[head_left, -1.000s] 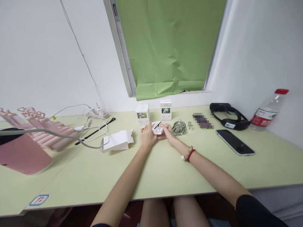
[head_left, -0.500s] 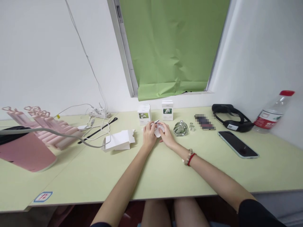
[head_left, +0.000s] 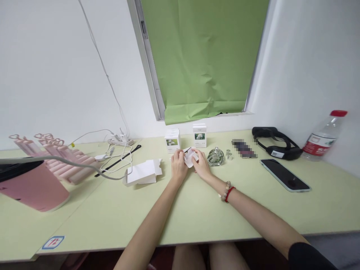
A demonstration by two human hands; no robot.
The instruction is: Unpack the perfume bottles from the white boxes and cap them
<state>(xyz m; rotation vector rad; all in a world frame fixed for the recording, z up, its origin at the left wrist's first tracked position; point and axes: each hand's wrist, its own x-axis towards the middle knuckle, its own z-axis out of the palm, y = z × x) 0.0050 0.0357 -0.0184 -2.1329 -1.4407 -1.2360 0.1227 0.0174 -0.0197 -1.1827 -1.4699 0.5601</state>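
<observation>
Both hands are closed on one thing: the left hand (head_left: 179,167) and the right hand (head_left: 201,167) grip a small, white, folded-card piece (head_left: 190,159) from its two sides, at the middle of the pale green bench (head_left: 197,213); whether it rests on the surface or is lifted cannot be told. The fingers cover much of it, so how hard they press is unclear; thin card like this could crease or tear at a fold if the two hands push unevenly. The closest hazard is the rounded, clear glass bottle (head_left: 216,157), just right of the right hand: a swing of that wrist, with its beaded bracelet (head_left: 225,191), could tip it or knock the small, shiny, cylindrical pieces (head_left: 229,155) beside it. Reaching far could topple the upright white boxes with flower pictures (head_left: 172,142), which stand just beyond the fingers. On the left, the opened white carton (head_left: 142,172) lies beside a loose grey cable (head_left: 92,167); if that cable is tugged, it could drag the carton or catch the tapered pink cup (head_left: 42,187).
</observation>
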